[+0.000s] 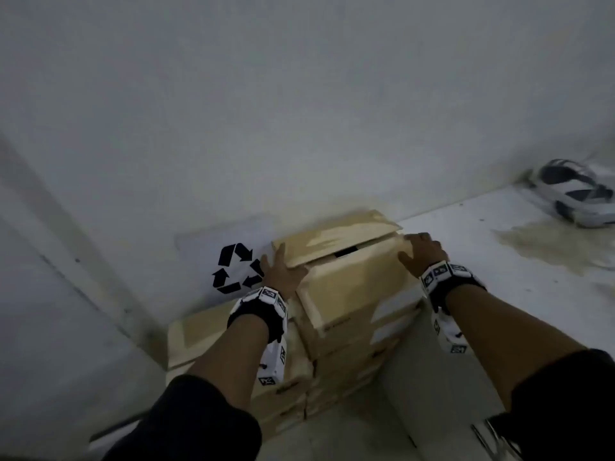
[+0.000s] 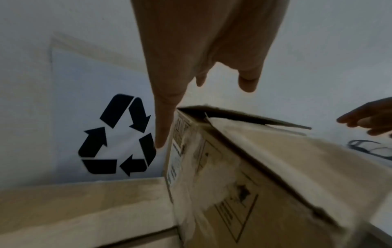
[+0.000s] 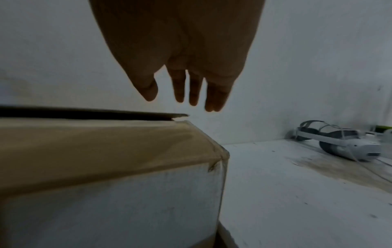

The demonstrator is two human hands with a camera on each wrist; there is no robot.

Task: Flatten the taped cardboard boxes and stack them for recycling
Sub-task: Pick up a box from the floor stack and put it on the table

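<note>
A tan cardboard box [image 1: 349,274] lies on top of a pile of flattened boxes [image 1: 346,354] against the wall. Its upper flap [image 1: 336,237] is lifted a little, leaving a dark gap. My left hand [image 1: 283,271] lies along the box's left edge with straight fingers; in the left wrist view the fingers [image 2: 163,120] reach down beside the box's printed side [image 2: 191,167]. My right hand [image 1: 421,251] is at the box's right far corner, fingers straight. In the right wrist view those fingers [image 3: 193,89] are just above that corner [image 3: 191,134]. Neither hand grips anything.
A recycling sign [image 1: 238,267] leans on the wall behind the pile. More flat cardboard [image 1: 199,331] lies lower on the left. A white headset [image 1: 572,194] sits on the stained floor [image 1: 499,294] at the far right. A pale box side [image 1: 426,377] stands at the pile's right.
</note>
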